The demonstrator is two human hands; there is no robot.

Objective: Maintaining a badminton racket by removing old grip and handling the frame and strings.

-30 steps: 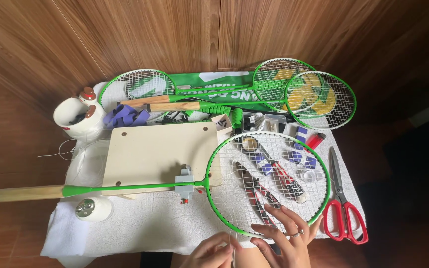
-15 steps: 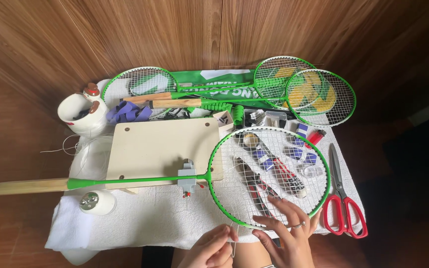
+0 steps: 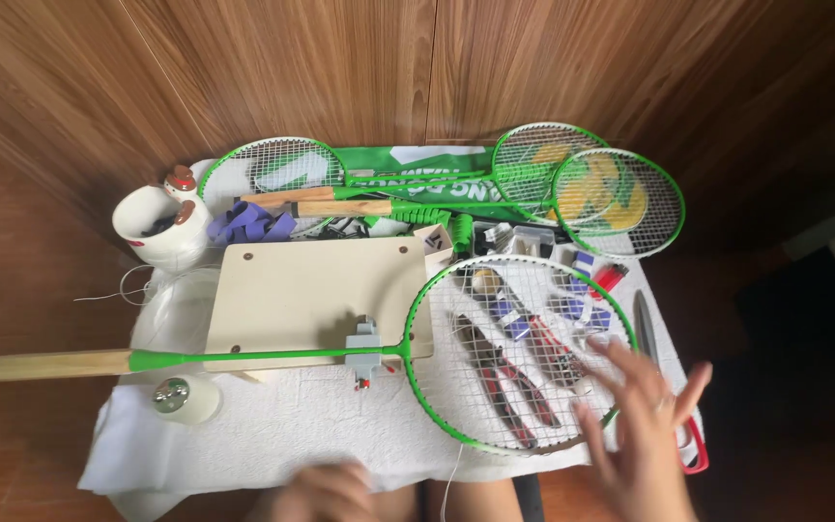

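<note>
Two hands have changed place since half a second ago: then both sat close together at the lower rim of the green racket's (image 3: pixel 359 353) head, fingers working at the strings; now the right hand (image 3: pixel 642 425) has swung out to the right with its fingers spread wide, lying over the head's lower right edge and covering most of the red-handled scissors (image 3: pixel 696 454). The left hand (image 3: pixel 326 488) has dropped to the bottom edge of the view, blurred, so whether its fingers are curled or spread cannot be told; it holds nothing that can be seen.

The racket lies flat on the white cloth (image 3: pixel 273 425), long axis running left to right: its pale wooden grip points left, past the cloth's edge, and its oval strung head points right. The thin green shaft crosses the front edge of a smooth cream board (image 3: pixel 311 290) and passes through a small grey clamp (image 3: pixel 363 350).

Under the taut white string mesh lie red-handled pliers (image 3: pixel 509 382). Three more green rackets (image 3: pixel 582 188) rest along the back by the wood-grain wall. A round white tub (image 3: pixel 158 227) stands at the left.
</note>
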